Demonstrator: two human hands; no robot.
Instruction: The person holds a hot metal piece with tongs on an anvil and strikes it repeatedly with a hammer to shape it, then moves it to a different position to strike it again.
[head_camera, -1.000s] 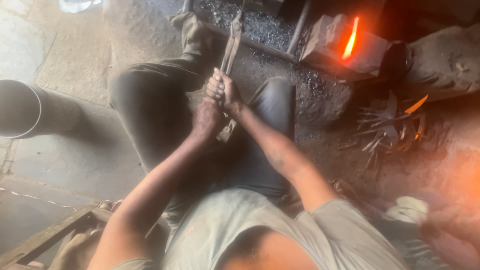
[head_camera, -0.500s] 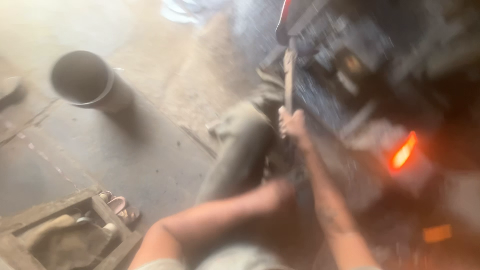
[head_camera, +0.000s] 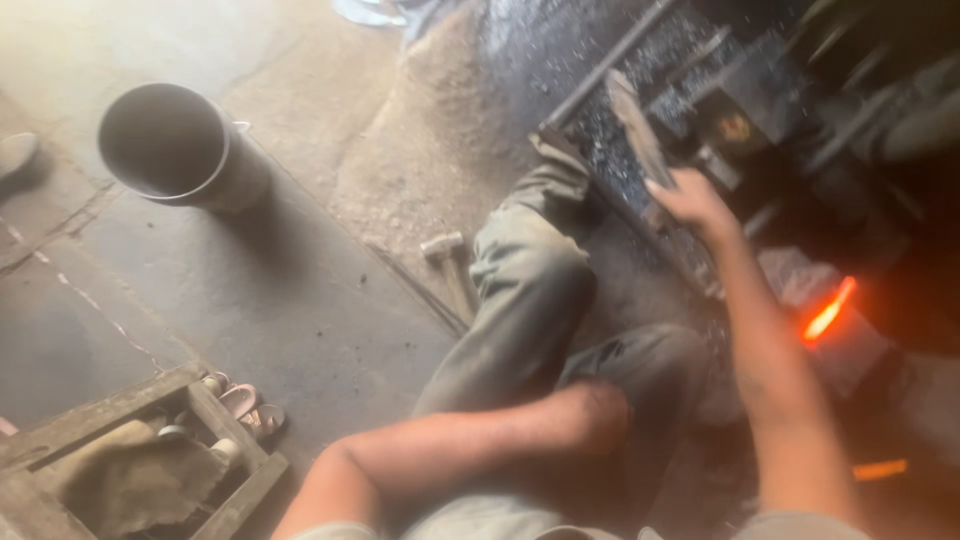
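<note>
1. The right hand (head_camera: 692, 203) is stretched forward with its fingers closed around the lower end of a long flat bar (head_camera: 633, 128). The bar rises tilted from the hand, over a dark surface covered with ash and black grit.
2. The left hand (head_camera: 600, 415) rests on the person's own thigh. It is blurred, so I cannot tell if its fingers are curled or flat. It holds nothing that I can see.
3. I judge the bar to be stiff and quite heavy, probably metal or hard wood. It looks rough, not slippery. The low end, where the hand is, seems the good place to grasp.
4. A glowing orange piece (head_camera: 829, 309) lies just below the right forearm, so heat is a risk.
5. A hammer (head_camera: 445, 258) lies on the floor beside the left leg. Farther left stands a grey bucket (head_camera: 178, 150).
</note>
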